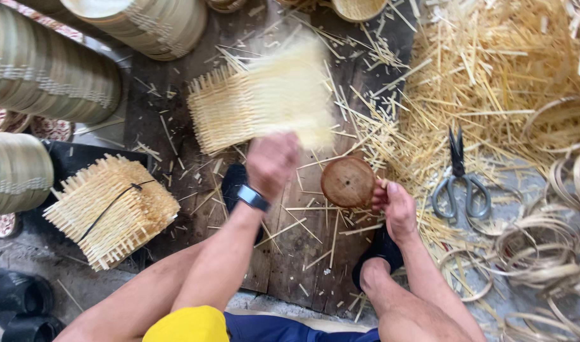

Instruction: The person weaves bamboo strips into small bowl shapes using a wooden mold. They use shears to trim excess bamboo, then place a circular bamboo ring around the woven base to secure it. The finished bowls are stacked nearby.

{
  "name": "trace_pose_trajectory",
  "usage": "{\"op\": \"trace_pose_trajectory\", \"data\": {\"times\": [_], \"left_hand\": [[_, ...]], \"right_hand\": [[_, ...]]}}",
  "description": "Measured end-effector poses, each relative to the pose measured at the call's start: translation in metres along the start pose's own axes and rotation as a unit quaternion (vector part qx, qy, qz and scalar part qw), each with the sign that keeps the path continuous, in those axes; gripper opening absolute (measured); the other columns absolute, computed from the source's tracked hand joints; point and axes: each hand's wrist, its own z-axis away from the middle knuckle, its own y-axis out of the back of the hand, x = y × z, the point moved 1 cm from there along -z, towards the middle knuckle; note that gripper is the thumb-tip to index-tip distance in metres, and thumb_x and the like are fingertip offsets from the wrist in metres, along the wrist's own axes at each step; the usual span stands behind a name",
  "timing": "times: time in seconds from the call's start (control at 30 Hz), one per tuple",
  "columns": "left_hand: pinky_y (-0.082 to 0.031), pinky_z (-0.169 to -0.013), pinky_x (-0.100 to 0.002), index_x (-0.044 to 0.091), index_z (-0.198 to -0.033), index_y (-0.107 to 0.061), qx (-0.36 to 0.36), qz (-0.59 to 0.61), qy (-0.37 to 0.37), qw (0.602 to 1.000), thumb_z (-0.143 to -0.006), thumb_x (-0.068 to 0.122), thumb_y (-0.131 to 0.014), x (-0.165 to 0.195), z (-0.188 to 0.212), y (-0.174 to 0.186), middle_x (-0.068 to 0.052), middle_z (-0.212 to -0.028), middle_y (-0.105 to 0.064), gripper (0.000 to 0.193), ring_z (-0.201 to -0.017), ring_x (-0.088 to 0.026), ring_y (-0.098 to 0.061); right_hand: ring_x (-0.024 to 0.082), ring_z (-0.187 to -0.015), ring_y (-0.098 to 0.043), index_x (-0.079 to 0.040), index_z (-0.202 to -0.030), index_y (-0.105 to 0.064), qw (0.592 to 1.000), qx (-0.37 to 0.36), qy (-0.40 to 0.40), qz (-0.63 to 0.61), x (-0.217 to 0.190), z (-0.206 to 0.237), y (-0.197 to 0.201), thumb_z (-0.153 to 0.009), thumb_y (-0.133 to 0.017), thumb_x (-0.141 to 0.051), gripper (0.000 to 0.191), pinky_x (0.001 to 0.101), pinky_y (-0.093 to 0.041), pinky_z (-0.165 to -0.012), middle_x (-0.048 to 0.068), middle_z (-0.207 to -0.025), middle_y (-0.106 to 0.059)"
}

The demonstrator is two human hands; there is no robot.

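My left hand (pixel 272 161), with a dark watch on the wrist, grips a square woven bamboo mat (pixel 296 92) that is blurred with motion above a stack of similar mats (pixel 221 114). My right hand (pixel 396 204) rests its fingers on the edge of a round brown wooden block (pixel 347 182) lying on the dark wooden board (pixel 296 253). My bare legs and dark sandals frame the board.
A tied bundle of woven mats (pixel 113 212) lies at left. Stacks of round bamboo rims (pixel 46 69) fill the upper left. Scissors (pixel 460 180) lie at right among loose bamboo strips (pixel 492 69) and thin bamboo hoops (pixel 537 247). Dark shoes (pixel 21 304) sit bottom left.
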Motion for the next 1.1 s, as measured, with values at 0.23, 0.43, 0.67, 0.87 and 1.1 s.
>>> {"op": "trace_pose_trajectory", "data": {"times": [0.23, 0.43, 0.67, 0.87, 1.1], "left_hand": [[-0.049, -0.094, -0.04, 0.007, -0.11, -0.071, -0.302, 0.205, -0.077, 0.928, -0.085, 0.015, -0.075, 0.12, 0.052, -0.032, -0.007, -0.117, -0.071, 0.027, -0.111, -0.024, -0.063], [-0.05, -0.087, -0.041, -0.002, -0.112, -0.069, -0.177, 0.171, 0.414, 0.877, -0.072, 0.022, -0.088, 0.069, 0.071, -0.089, -0.016, -0.106, -0.071, 0.05, -0.097, -0.027, -0.063], [-0.059, -0.069, -0.024, -0.003, -0.102, -0.073, -0.233, 0.429, 0.618, 0.616, -0.074, 0.006, -0.088, 0.036, 0.096, -0.13, -0.007, -0.091, -0.077, 0.033, -0.076, -0.011, -0.071], [-0.05, -0.058, -0.025, -0.001, -0.096, -0.076, -0.274, 0.337, 0.632, 0.641, -0.071, 0.007, -0.091, 0.071, 0.075, -0.132, -0.006, -0.084, -0.075, 0.03, -0.067, -0.009, -0.063], [-0.049, -0.058, -0.024, -0.002, -0.109, -0.073, -0.295, 0.312, 0.623, 0.654, -0.07, 0.011, -0.093, 0.099, 0.061, -0.14, -0.006, -0.088, -0.075, 0.046, -0.069, -0.009, -0.065]], "right_hand": [[0.004, -0.076, -0.064, -0.001, -0.108, -0.069, 0.992, 0.016, 0.008, 0.126, -0.011, -0.018, 0.009, -0.087, -0.079, -0.014, 0.027, 0.0206, -0.053, -0.069, -0.002, -0.092, -0.073], [0.005, -0.066, -0.047, 0.002, -0.096, -0.07, 0.956, 0.054, 0.059, 0.283, -0.001, -0.028, 0.022, -0.087, -0.086, -0.012, 0.024, 0.0232, -0.041, -0.058, -0.002, -0.075, -0.059], [0.004, -0.073, -0.067, 0.001, -0.104, -0.068, 0.971, 0.066, 0.04, 0.225, -0.003, -0.042, 0.033, -0.08, -0.085, -0.01, 0.031, 0.0195, -0.055, -0.065, -0.001, -0.085, -0.074], [0.006, -0.075, -0.067, 0.002, -0.11, -0.069, 0.982, 0.075, 0.019, 0.174, -0.011, -0.041, 0.057, -0.085, -0.081, -0.01, 0.03, 0.0208, -0.055, -0.066, 0.003, -0.087, -0.074], [0.012, -0.084, -0.064, -0.005, -0.109, -0.068, 0.885, 0.276, 0.174, 0.333, -0.053, -0.009, 0.163, -0.09, -0.081, -0.015, 0.025, 0.0267, -0.056, -0.075, 0.005, -0.098, -0.066]]}}
